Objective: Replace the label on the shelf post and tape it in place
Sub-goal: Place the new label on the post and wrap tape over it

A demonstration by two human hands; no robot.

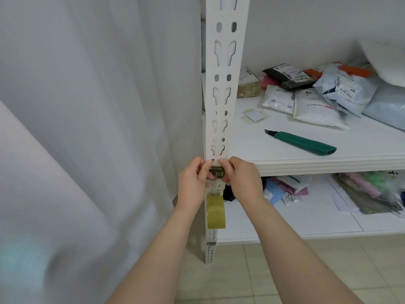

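A left hand (192, 181) and right hand (243, 178) pinch the dark "03" label (218, 172) against the shelf post (221, 102), tape roll (215, 212) dangling at its 6 o'clock, knife (304, 142) at 2 o'clock, suggesting placement is done while smoothing and cutting the tape remain.
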